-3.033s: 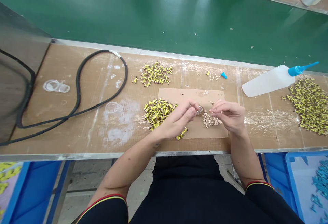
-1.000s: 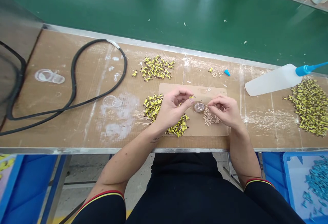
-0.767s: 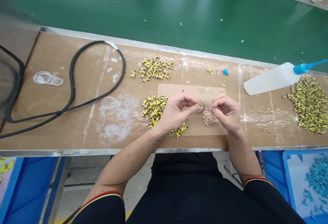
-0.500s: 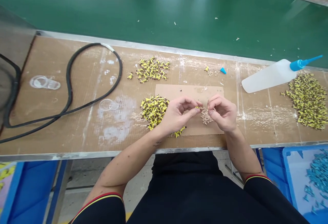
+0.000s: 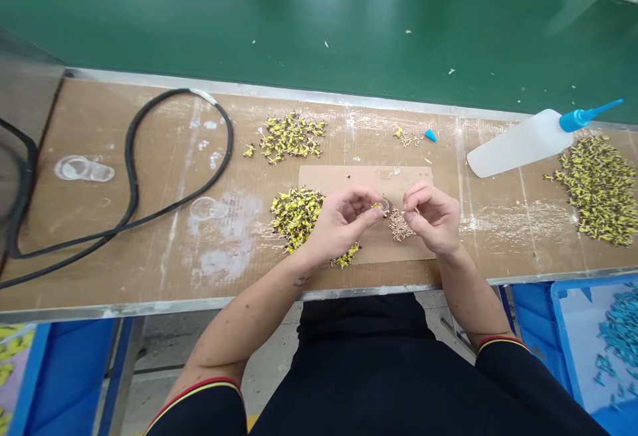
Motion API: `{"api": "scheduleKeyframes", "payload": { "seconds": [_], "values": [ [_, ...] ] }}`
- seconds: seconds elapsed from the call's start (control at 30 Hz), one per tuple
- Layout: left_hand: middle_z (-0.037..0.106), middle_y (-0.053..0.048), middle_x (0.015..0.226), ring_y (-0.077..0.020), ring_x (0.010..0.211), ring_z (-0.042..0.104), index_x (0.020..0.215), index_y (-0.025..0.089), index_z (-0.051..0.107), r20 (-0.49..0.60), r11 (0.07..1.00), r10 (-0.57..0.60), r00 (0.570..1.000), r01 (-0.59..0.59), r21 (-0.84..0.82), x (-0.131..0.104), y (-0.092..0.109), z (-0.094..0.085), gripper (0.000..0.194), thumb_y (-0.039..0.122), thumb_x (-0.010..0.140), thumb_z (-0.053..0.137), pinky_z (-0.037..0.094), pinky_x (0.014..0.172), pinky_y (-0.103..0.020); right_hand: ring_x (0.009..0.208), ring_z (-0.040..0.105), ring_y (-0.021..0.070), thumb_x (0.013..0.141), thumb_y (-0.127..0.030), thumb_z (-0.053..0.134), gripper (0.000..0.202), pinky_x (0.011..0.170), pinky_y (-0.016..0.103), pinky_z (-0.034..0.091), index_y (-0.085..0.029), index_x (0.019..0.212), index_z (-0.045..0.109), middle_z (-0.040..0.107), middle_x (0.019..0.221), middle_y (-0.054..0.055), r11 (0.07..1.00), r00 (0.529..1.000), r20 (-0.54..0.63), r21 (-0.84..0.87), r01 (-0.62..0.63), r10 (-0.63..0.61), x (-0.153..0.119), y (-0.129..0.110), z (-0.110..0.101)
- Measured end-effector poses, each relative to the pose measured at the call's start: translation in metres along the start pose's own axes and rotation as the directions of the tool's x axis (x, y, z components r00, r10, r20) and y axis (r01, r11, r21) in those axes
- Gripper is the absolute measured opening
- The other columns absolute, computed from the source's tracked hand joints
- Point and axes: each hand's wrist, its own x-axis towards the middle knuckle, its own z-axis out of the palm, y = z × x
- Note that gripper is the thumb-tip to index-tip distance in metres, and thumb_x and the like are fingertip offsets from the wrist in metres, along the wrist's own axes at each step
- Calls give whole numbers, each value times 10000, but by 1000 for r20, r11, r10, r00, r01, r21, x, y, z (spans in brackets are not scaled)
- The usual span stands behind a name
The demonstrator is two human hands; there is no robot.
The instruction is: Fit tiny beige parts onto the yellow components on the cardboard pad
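Both hands were at work above a cardboard sheet (image 5: pixel 371 250) that lay on the brown-covered counter (image 5: pixel 144 260). The left hand (image 5: pixel 343 220) had its grip pressed together at the fingertips, pinching a small yellow piece (image 5: pixel 377 206), and just behind those fingertips showed a small clear round dish (image 5: pixel 385 205). The right hand (image 5: pixel 434 218) faced it, apart from it, its thumb and forefinger closed on a tiny pale piece (image 5: pixel 417 210) too small to make out clearly. Below and between the two hands, a pile of pale bits (image 5: pixel 400 225) was spread on the cardboard. A heap of yellow and dark pieces (image 5: pixel 296 215) lay partly on the sheet's left side and was partly hidden by the left hand and wrist. Farther back sat a looser yellow cluster (image 5: pixel 293 137), while a blue cone-shaped cap (image 5: pixel 430 135) lay behind the right hand near a few pale scraps (image 5: pixel 409 139). To the right, a white squeeze bottle (image 5: pixel 518 143) with a blue nozzle was lying on its side, next to a broad yellow pile (image 5: pixel 601 190). A black cable (image 5: pixel 130 170) looped across the left part of the counter.
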Motion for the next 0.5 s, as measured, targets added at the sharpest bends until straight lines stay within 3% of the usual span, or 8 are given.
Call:
{"api": "scheduleKeyframes", "payload": {
  "seconds": [0.23, 0.33, 0.4, 0.5],
  "values": [
    [744, -37, 820, -108, 698, 700, 695, 150, 578, -53, 999, -35, 998, 35, -14, 0, 4, -2, 364, 318, 745, 897, 558, 652, -217, 667, 535, 158, 809, -173, 664, 80, 580, 315, 450, -252, 798, 656, 618, 751, 9, 1000, 1000, -14, 13, 23, -23, -1, 0, -2],
    [730, -9, 840, -109, 677, 727, 894, 168, 637, -20, 998, -43, 999, 42, -45, -2, 2, -1, 310, 309, 769, 883, 580, 655, -214, 654, 530, 150, 810, -159, 651, 93, 567, 305, 447, -252, 807, 656, 621, 758, 7, 999, 1000, 10, 19, 28, -29, -1, -1, -1],
    [723, 0, 868, -126, 702, 754, 1098, 201, 648, 8, 998, -42, 999, 42, -53, -3, 1, 0, 391, 307, 792, 867, 609, 695, -231, 645, 532, 151, 807, -173, 644, 79, 558, 306, 448, -251, 802, 653, 623, 756, 8, 1000, 1000, 13, 8, 17, -17, -1, -2, 0],
    [746, -37, 906, -156, 774, 776, 1053, 183, 701, 41, 999, -42, 998, 43, -30, -5, -2, 0, 308, 316, 817, 847, 635, 765, -265, 636, 529, 150, 799, -187, 645, 68, 559, 307, 448, -253, 794, 655, 621, 738, 4, 1000, 1000, 0, -10, 28, -28, 0, -3, 0]
  ]
}}
